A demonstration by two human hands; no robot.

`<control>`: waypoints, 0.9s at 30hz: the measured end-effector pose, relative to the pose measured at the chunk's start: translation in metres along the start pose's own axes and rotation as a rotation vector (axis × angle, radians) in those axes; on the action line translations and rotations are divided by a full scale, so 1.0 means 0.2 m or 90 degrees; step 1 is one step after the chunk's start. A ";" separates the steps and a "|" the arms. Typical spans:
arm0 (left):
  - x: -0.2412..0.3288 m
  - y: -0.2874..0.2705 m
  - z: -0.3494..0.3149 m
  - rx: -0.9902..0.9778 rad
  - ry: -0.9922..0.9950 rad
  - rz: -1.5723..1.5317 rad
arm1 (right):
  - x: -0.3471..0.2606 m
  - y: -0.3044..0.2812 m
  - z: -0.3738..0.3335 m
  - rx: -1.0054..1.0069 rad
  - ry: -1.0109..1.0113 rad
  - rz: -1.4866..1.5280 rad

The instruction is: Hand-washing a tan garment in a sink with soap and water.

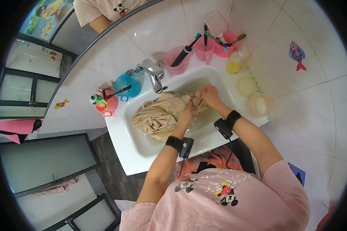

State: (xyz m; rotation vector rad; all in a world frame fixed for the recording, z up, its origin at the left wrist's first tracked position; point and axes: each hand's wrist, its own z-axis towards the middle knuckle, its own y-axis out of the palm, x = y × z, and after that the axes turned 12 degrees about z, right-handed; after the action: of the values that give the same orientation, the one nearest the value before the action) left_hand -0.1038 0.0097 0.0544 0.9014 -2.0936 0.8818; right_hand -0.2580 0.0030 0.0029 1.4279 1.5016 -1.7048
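Note:
A bunched beige garment [160, 114] lies wet in the white sink [137, 156], partly under shallow cloudy water. My right hand [209, 94] is closed on its far right end, close to the basin's back wall. Beside it, my left hand [186, 111] grips the same cloth a little nearer to me, with its fingers partly hidden in the folds. Most of the fabric spreads to the left of my hands. The chrome faucet [155, 79] stands behind the cloth, its spout over the basin.
Along the back rim stand a blue cup [128, 85], a pink cup [176, 61] holding a black electric toothbrush [183, 54], and more pink cups with brushes. A yellow bottle [235, 64] and round containers [259, 105] line the right rim. A mirror hangs at the upper left.

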 end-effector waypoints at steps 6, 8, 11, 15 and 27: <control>-0.28 -0.02 0.21 -0.230 0.164 0.789 | 0.11 -0.15 -0.21 0.038 -0.010 -0.007; -0.22 0.02 0.21 -0.208 0.121 0.664 | 0.17 -0.15 -0.31 0.050 -0.016 -0.013; -0.13 0.06 0.21 -0.097 -0.037 0.280 | 0.13 -0.10 -0.42 -0.086 0.091 0.090; -0.12 0.06 0.19 -0.059 -0.120 -0.451 | -0.11 -0.01 -0.43 -0.228 0.491 0.500; -0.23 -0.04 0.07 -0.239 0.146 -0.744 | -0.41 0.28 -0.43 0.008 -0.113 0.130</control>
State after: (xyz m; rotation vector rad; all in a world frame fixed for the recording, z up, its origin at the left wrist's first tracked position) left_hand -0.0770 0.0093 0.0133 1.4439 -1.1226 -0.0375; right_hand -0.1468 0.0411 0.0626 1.3475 1.2096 -1.6695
